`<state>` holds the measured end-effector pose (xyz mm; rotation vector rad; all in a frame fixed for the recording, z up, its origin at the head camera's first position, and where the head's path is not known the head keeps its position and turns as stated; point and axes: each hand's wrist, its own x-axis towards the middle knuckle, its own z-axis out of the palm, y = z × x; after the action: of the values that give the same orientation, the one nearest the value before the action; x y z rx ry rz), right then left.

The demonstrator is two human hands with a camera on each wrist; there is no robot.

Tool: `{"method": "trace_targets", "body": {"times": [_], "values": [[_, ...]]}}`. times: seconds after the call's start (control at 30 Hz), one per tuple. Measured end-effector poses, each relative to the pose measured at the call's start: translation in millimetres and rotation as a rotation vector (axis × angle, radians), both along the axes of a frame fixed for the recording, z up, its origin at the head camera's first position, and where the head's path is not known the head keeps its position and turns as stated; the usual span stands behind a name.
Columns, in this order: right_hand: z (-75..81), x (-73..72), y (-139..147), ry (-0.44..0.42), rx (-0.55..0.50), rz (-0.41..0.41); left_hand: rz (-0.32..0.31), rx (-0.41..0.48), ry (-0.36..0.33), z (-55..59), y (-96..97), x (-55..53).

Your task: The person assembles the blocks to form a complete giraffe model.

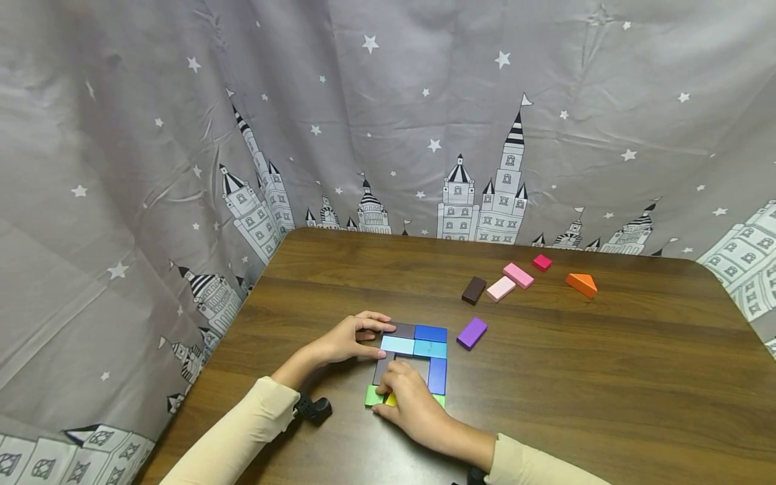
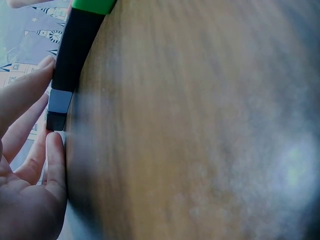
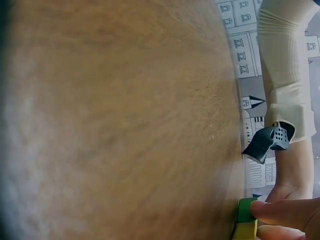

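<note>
block arrangement (image 1: 430,349): flat on the wooden table (image 1: 606,384), close to the person; dark, blue, light blue, yellow and green blocks lie side by side around an opening, partly hidden by the right hand.
left hand (image 1: 347,339): fingers extended, thumb and fingertips touching the arrangement's left edge, grasping nothing.
right hand (image 1: 413,402): thumb and finger pinch the green block (image 1: 373,396) at the near left corner, beside the yellow block (image 1: 391,400).
done: the outline looks largely laid; that green corner seems to jut outward slightly.
apart: purple block (image 1: 471,333) just right; farther off, dark brown block (image 1: 474,290), two pink blocks (image 1: 518,276), red block (image 1: 542,263), orange triangle (image 1: 582,284).
left: whether these belong to it, i cannot tell.
</note>
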<state>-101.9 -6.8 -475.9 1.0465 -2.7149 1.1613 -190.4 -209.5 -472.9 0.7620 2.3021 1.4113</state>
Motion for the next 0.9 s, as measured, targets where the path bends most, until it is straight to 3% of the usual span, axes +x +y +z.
{"method": "trace_targets", "body": {"times": [0.2,0.47,0.9], "values": [[-0.2,1.3,0.5,-0.025,-0.023,-0.005,0.006,-0.005,-0.003,-0.6,0.6,-0.4],[-1.8,2.4,3.2,-0.162,-0.195,-0.055,-0.001,-0.004,0.015,-1.9,-0.6,-0.6],[-0.2,8.4,7.2,-0.220,-0.329,-0.085,0.007,0.001,-0.005,-4.1,-0.5,-2.1]]}}
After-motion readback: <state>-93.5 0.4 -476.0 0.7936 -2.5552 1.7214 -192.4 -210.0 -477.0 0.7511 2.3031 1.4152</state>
